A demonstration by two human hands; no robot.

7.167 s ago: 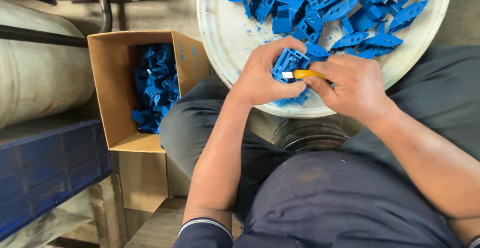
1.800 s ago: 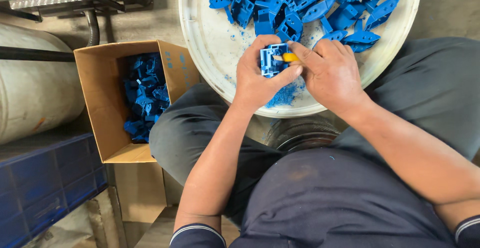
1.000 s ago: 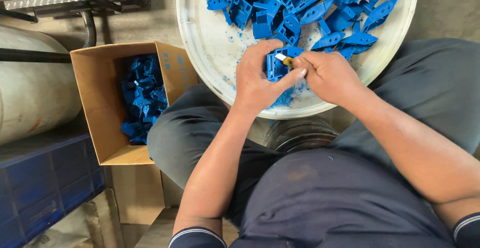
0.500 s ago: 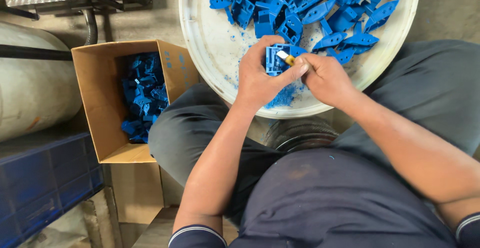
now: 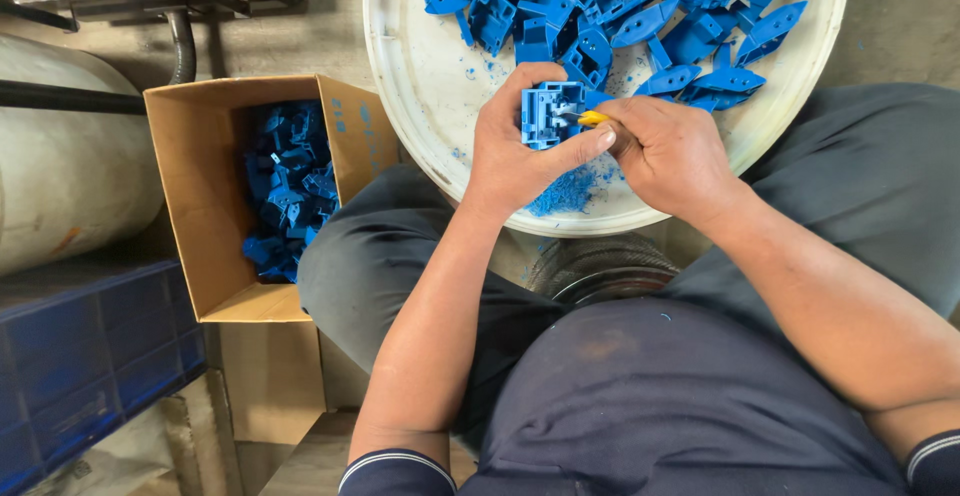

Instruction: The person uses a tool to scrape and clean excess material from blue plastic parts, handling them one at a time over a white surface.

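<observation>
My left hand [image 5: 520,151] grips a blue plastic part [image 5: 548,116] over the near rim of a round white tray [image 5: 430,76]. My right hand [image 5: 668,151] holds a small yellow-handled knife [image 5: 590,118], its blade tip against the part. A heap of blue plastic parts [image 5: 620,6] lies on the far side of the tray. Blue shavings [image 5: 568,191] lie on the tray below my hands.
An open cardboard box [image 5: 195,206] with several blue parts [image 5: 285,191] stands at my left knee. A large pale drum [image 5: 60,166] lies further left, a blue crate [image 5: 80,356] below it. My legs and dark shirt fill the lower frame.
The hands have stayed at the tray's near rim, working the knife along the blue part; the part has turned slightly in my left hand. The view has shifted a little.
</observation>
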